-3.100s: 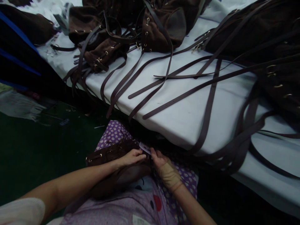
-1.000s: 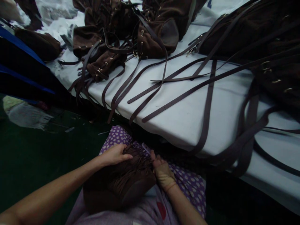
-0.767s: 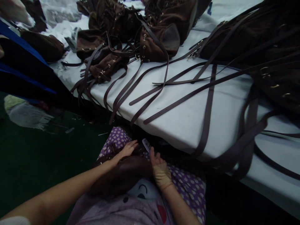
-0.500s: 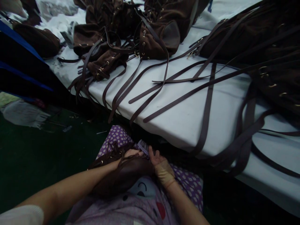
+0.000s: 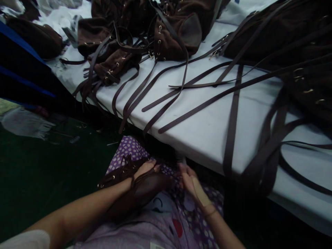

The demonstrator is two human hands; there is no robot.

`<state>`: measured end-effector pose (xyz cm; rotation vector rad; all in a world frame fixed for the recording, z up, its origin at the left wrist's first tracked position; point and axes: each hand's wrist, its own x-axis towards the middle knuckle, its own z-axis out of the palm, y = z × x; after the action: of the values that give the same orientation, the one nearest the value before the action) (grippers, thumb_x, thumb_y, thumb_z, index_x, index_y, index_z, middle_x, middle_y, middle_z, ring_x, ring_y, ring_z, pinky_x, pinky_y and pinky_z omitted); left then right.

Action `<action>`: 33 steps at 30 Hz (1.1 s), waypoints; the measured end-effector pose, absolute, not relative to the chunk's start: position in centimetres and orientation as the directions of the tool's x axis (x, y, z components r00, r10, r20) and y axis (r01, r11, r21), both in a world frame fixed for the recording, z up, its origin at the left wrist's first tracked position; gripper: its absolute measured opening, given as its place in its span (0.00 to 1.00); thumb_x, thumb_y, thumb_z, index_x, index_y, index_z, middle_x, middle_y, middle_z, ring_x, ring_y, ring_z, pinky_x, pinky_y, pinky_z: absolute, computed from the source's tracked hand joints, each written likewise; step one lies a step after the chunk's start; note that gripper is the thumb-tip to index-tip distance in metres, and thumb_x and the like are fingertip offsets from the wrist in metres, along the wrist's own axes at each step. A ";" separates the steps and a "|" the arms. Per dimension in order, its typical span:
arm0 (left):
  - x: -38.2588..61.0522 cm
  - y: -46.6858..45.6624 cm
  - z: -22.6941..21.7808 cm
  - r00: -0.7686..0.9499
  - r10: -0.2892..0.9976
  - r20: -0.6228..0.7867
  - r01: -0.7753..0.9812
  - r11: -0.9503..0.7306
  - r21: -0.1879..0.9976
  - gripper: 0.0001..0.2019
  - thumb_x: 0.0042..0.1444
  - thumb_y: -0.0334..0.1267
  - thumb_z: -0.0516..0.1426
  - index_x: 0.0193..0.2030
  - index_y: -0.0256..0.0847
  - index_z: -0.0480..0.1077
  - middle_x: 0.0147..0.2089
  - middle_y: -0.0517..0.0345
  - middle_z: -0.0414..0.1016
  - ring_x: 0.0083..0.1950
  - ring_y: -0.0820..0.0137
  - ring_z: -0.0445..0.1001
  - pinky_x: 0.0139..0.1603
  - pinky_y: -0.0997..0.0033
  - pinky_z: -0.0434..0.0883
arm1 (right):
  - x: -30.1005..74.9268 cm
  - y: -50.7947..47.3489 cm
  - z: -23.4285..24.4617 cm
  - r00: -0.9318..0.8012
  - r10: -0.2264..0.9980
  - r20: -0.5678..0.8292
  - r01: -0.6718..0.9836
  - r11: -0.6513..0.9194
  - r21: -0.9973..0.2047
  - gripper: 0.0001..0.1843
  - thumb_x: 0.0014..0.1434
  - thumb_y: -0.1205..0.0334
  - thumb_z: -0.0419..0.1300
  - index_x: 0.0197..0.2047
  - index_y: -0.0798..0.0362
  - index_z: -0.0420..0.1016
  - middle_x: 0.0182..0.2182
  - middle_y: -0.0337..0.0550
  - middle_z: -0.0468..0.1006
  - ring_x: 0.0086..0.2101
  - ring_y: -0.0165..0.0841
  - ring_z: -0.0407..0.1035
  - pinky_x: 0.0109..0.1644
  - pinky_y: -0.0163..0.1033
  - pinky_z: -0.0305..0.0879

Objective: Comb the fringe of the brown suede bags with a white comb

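Note:
A dark brown drawstring bag (image 5: 147,188) with gold eyelets lies across my lap, over a purple patterned cloth (image 5: 131,148). My left hand (image 5: 146,168) grips it near its far end, with part of the hand hidden by the bag's cords. To the right of the bag, my right hand (image 5: 187,178) is closed around a pale-handled bristle brush (image 5: 183,160). Motion blurs the brush, which is apart from the bag, close to the table's edge. A tan band wraps my right wrist.
The white-covered table (image 5: 202,138) runs diagonally ahead of me. Several brown bags (image 5: 178,38) are heaped on it, and long straps (image 5: 192,112) trail over its near edge. Black and blue fabric (image 5: 23,69) stands at left. A whitish cloth (image 5: 26,122) lies on the dark green floor.
My right hand has moved right with the brush, away from the bag. My left hand keeps hold of the bag. The view has shifted slightly.

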<state>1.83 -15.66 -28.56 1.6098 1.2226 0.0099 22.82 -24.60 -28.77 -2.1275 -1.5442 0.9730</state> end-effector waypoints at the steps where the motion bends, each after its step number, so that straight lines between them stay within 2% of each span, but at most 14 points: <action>1: 1.9 -15.0 -28.5 0.485 0.711 -0.510 0.698 0.038 0.716 0.18 0.54 0.43 0.54 0.49 0.37 0.70 0.51 0.44 0.71 0.54 0.56 0.67 0.57 0.58 0.61 | 21.1 -24.7 -28.9 0.144 0.937 -0.317 0.661 -0.330 -0.674 0.30 0.70 0.51 0.33 0.42 0.55 0.74 0.26 0.40 0.78 0.26 0.31 0.73 0.30 0.33 0.70; 4: 0.5 -13.0 -27.8 0.473 0.744 -0.472 0.791 -0.123 0.599 0.30 0.53 0.45 0.56 0.62 0.37 0.61 0.66 0.41 0.58 0.66 0.53 0.56 0.65 0.55 0.53 | 17.8 -26.0 -28.9 0.092 0.962 -0.257 0.564 -0.263 -0.783 0.26 0.69 0.50 0.39 0.43 0.53 0.76 0.32 0.43 0.80 0.32 0.33 0.75 0.38 0.34 0.71; 6: -1.2 -11.8 -27.2 0.434 0.742 -0.511 0.864 -0.180 0.471 0.30 0.57 0.48 0.53 0.63 0.35 0.59 0.66 0.39 0.58 0.66 0.52 0.57 0.64 0.56 0.55 | 17.2 -27.2 -28.9 0.091 0.970 -0.224 0.511 -0.238 -0.826 0.24 0.69 0.52 0.42 0.43 0.53 0.77 0.33 0.45 0.81 0.33 0.34 0.75 0.41 0.36 0.71; 8: -2.5 -10.7 -26.7 0.408 0.696 -0.591 0.899 -0.194 0.392 0.28 0.58 0.52 0.52 0.58 0.35 0.64 0.59 0.37 0.67 0.60 0.52 0.66 0.58 0.58 0.62 | 17.3 -28.0 -28.9 0.093 0.978 -0.184 0.457 -0.206 -0.865 0.22 0.68 0.55 0.43 0.46 0.52 0.76 0.37 0.46 0.81 0.36 0.35 0.76 0.44 0.37 0.71; 10: -3.1 -9.6 -26.5 0.402 0.613 -0.680 0.909 -0.180 0.376 0.26 0.53 0.56 0.55 0.48 0.36 0.72 0.48 0.39 0.76 0.52 0.52 0.73 0.52 0.61 0.66 | 17.6 -28.4 -29.0 0.093 0.984 -0.151 0.419 -0.176 -0.891 0.21 0.68 0.57 0.43 0.52 0.52 0.74 0.42 0.46 0.80 0.40 0.36 0.76 0.48 0.38 0.71; 12: -3.2 -8.5 -26.2 0.374 0.525 -0.764 0.925 -0.149 0.350 0.25 0.47 0.60 0.58 0.36 0.36 0.75 0.39 0.42 0.79 0.45 0.52 0.76 0.46 0.63 0.69 | 17.8 -28.5 -29.0 0.097 0.988 -0.123 0.410 -0.153 -0.899 0.21 0.67 0.59 0.44 0.55 0.52 0.72 0.46 0.47 0.79 0.43 0.36 0.75 0.51 0.40 0.70; 14: -3.3 -7.6 -25.8 0.336 0.436 -0.835 0.940 -0.105 0.323 0.26 0.44 0.62 0.60 0.30 0.36 0.75 0.34 0.43 0.79 0.39 0.54 0.78 0.39 0.64 0.70 | 17.8 -28.6 -29.0 0.092 0.991 -0.094 0.416 -0.124 -0.901 0.21 0.67 0.59 0.45 0.56 0.53 0.71 0.48 0.47 0.79 0.46 0.36 0.74 0.53 0.41 0.70; 17: -3.7 -7.2 -24.4 0.369 0.222 -0.903 0.907 0.125 0.401 0.24 0.46 0.58 0.60 0.38 0.38 0.76 0.40 0.47 0.80 0.39 0.59 0.79 0.38 0.66 0.73 | 17.8 -29.2 -29.1 0.097 0.994 -0.046 0.423 -0.084 -0.902 0.21 0.67 0.60 0.45 0.59 0.54 0.69 0.52 0.47 0.76 0.50 0.36 0.72 0.57 0.42 0.68; 20: -4.3 -8.1 -22.7 0.541 0.019 -0.841 0.706 0.533 0.466 0.26 0.44 0.45 0.66 0.51 0.40 0.72 0.52 0.48 0.77 0.49 0.61 0.76 0.49 0.65 0.72 | 17.7 -29.9 -29.6 0.128 0.992 0.006 0.464 -0.055 -0.884 0.21 0.68 0.61 0.45 0.60 0.53 0.67 0.52 0.47 0.75 0.51 0.34 0.71 0.57 0.42 0.68; 22: -4.5 -9.0 -21.6 0.588 0.021 -0.809 0.586 0.678 0.444 0.32 0.40 0.38 0.69 0.55 0.41 0.69 0.55 0.48 0.75 0.52 0.61 0.75 0.54 0.63 0.70 | 17.7 -30.1 -30.2 0.147 0.987 0.068 0.515 -0.018 -0.857 0.21 0.68 0.62 0.44 0.58 0.53 0.69 0.50 0.47 0.77 0.49 0.34 0.73 0.55 0.42 0.70; 25: -4.1 -10.3 -20.1 0.538 0.062 -0.840 0.535 0.746 0.398 0.35 0.39 0.36 0.69 0.57 0.43 0.67 0.56 0.50 0.74 0.53 0.61 0.74 0.56 0.62 0.69 | 18.2 -30.0 -31.1 0.203 0.966 0.162 0.633 -0.003 -0.774 0.20 0.68 0.60 0.44 0.52 0.54 0.73 0.42 0.49 0.80 0.41 0.37 0.75 0.48 0.43 0.74; 28: -3.3 -11.3 -18.9 0.489 0.010 -0.872 0.615 0.705 0.353 0.27 0.42 0.38 0.68 0.52 0.40 0.72 0.51 0.52 0.78 0.52 0.61 0.75 0.56 0.64 0.69 | 19.4 -29.5 -30.5 0.251 0.952 0.176 0.700 -0.053 -0.712 0.20 0.68 0.59 0.43 0.49 0.57 0.74 0.37 0.52 0.81 0.35 0.37 0.76 0.41 0.42 0.76; 31: -2.5 -11.8 -18.0 0.462 0.034 -0.886 0.704 0.594 0.390 0.19 0.44 0.37 0.67 0.45 0.40 0.76 0.46 0.56 0.80 0.50 0.63 0.76 0.55 0.67 0.69 | 20.4 -28.4 -27.6 0.278 0.947 0.160 0.721 -0.095 -0.686 0.20 0.68 0.61 0.43 0.57 0.59 0.67 0.43 0.55 0.79 0.36 0.36 0.77 0.38 0.38 0.75; 33: -2.1 -11.9 -17.5 0.461 0.070 -0.885 0.729 0.538 0.423 0.16 0.46 0.36 0.65 0.44 0.40 0.76 0.44 0.57 0.81 0.47 0.64 0.77 0.52 0.68 0.71 | 20.4 -27.1 -24.8 0.208 0.963 0.170 0.743 -0.042 -0.668 0.20 0.68 0.61 0.43 0.59 0.57 0.64 0.45 0.53 0.79 0.37 0.35 0.76 0.39 0.37 0.74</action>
<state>-2.12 -11.86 -17.48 0.9340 1.0287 -0.4877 20.36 -27.08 -24.78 -1.8355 -1.5862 0.4338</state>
